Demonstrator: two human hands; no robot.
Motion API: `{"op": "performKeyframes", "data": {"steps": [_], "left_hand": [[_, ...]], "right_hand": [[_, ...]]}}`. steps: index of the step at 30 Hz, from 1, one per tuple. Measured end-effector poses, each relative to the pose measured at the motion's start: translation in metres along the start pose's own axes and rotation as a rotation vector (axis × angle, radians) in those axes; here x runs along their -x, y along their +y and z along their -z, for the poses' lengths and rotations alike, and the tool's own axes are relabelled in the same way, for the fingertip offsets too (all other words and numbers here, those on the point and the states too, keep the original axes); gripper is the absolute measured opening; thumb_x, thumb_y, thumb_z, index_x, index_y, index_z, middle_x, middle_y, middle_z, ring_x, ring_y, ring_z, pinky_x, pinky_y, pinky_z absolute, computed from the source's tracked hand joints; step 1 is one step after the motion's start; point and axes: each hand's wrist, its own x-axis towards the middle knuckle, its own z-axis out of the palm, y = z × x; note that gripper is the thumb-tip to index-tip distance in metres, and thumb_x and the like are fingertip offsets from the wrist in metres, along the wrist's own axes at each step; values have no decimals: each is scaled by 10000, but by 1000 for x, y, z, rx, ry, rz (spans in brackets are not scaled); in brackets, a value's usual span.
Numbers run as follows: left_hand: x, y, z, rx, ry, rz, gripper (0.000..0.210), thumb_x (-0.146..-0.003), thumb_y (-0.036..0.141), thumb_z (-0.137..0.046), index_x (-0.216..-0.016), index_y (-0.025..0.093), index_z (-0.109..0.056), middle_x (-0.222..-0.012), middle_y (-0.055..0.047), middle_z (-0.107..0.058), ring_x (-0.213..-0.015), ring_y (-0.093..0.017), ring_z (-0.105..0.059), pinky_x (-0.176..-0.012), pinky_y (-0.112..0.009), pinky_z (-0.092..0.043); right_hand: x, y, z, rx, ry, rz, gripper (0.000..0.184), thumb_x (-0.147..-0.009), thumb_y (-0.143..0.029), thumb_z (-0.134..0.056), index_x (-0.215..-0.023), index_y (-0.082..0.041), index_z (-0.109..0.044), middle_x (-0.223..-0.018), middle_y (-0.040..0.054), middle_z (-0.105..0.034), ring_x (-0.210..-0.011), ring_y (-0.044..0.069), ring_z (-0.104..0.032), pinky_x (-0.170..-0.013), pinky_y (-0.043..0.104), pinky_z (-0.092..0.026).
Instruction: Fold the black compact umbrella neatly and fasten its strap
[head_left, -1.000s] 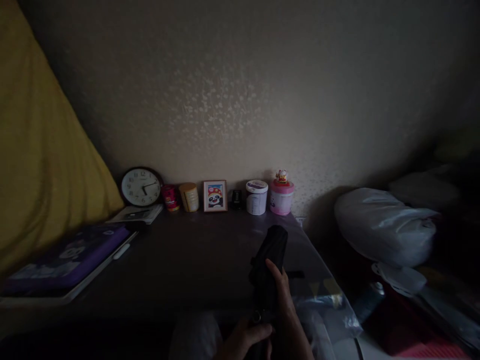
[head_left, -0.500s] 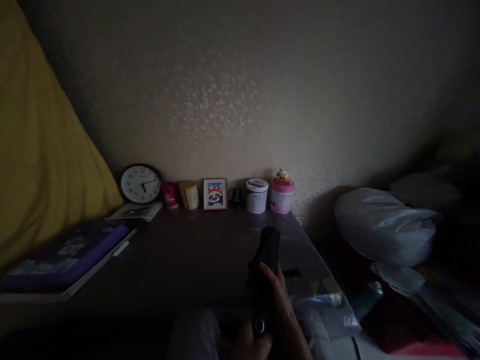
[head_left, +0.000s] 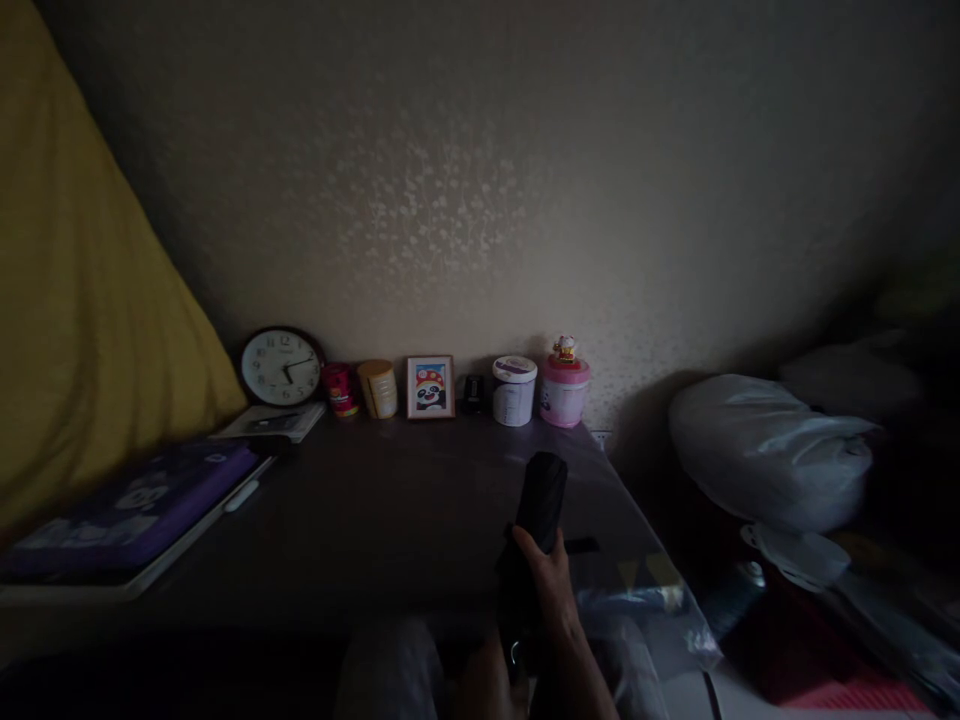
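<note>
A folded black umbrella (head_left: 543, 495) is held at a slant over the near right part of the table, its far end pointing away from me. My right hand (head_left: 551, 585) wraps around the middle of it, thumb on top. Lower down, at the near end by a shiny round ring, my left hand (head_left: 486, 680) closes around the handle. Much of that hand is dark and cut off by the bottom edge. A short dark strip (head_left: 583, 545) sticks out just right of my right hand; whether it belongs to the umbrella I cannot tell.
Along the wall stand a clock (head_left: 282, 368), a red can (head_left: 341, 390), a yellow tub (head_left: 378, 390), a framed panda picture (head_left: 430, 388), a white tub (head_left: 514, 392) and a pink tub (head_left: 564, 395) bearing a figurine. Left lies a purple case (head_left: 142, 505); right, a white bag (head_left: 765, 450).
The umbrella has rolled in my hands, so its ring now shows edge-on. Its far end has shifted slightly right, and my left hand has moved a little left.
</note>
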Motion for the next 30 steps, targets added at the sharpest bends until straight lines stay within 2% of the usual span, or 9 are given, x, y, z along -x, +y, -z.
{"op": "performKeyframes", "data": {"steps": [5, 12, 16, 19, 23, 25, 27, 30], "left_hand": [[-3, -1, -1, -71, 2, 16, 631, -738, 143, -503, -1326, 113, -275, -1087, -118, -616, -1015, -229, -566, -782, -284, -399], [-2, -1, 2, -109, 17, 0, 584, -780, 132, -437, -1335, 94, -258, -1108, -133, -602, -1030, -240, -558, -819, -316, -397], [2, 2, 8, -156, 23, -43, 570, -799, 128, -404, -1341, 52, -245, -1194, -169, -542, -1083, -241, -525, -872, -317, -383], [4, 2, 8, -108, 25, -61, 556, -812, 172, -399, -1341, 74, -260, -1208, -159, -537, -1070, -234, -539, -875, -300, -387], [5, -3, 8, 71, 39, -91, 637, -766, 276, -500, -1332, 82, -282, -1271, -160, -484, -1152, -247, -475, -935, -292, -355], [5, -4, 12, 231, 5, -102, 729, -723, 319, -553, -1350, 113, -243, -1307, -131, -452, -1196, -240, -429, -962, -284, -339], [4, -1, 22, 455, -59, -157, 835, -702, 337, -571, -1380, 134, -127, -1343, -107, -412, -1228, -214, -391, -979, -272, -332], [3, 9, 39, 799, -174, -326, 978, -723, 328, -549, -1364, 112, 157, -1385, -118, -341, -1259, -168, -346, -1002, -275, -323]], "right_hand": [[-3, 6, -2, 30, 28, 48, 574, -593, -483, -693, -1040, -186, -489, -799, 12, -634, -721, 207, -612, -600, 283, -490], [2, 2, -3, 10, 61, 58, 576, -575, -481, -708, -1023, -186, -499, -811, 16, -644, -764, 217, -612, -613, 269, -483], [0, 4, -4, 25, 76, 51, 616, -584, -495, -698, -1071, -187, -480, -858, 22, -642, -799, 219, -609, -630, 265, -483], [-3, 8, -2, 37, 97, 57, 663, -571, -494, -707, -1108, -191, -465, -900, 25, -639, -835, 220, -604, -650, 262, -484], [-2, 5, 1, -16, 71, 27, 674, -558, -488, -719, -1118, -200, -479, -898, 19, -647, -793, 210, -614, -627, 260, -488], [2, 0, 3, -66, 27, -6, 665, -551, -485, -723, -1108, -202, -495, -848, 9, -656, -740, 208, -622, -598, 265, -491], [5, -4, 4, -117, -33, -34, 649, -567, -486, -713, -1107, -198, -497, -803, 8, -659, -701, 211, -626, -578, 276, -494], [7, -6, 3, -161, -90, -60, 647, -581, -470, -709, -1118, -183, -490, -798, 22, -663, -727, 221, -629, -607, 293, -505]]}}
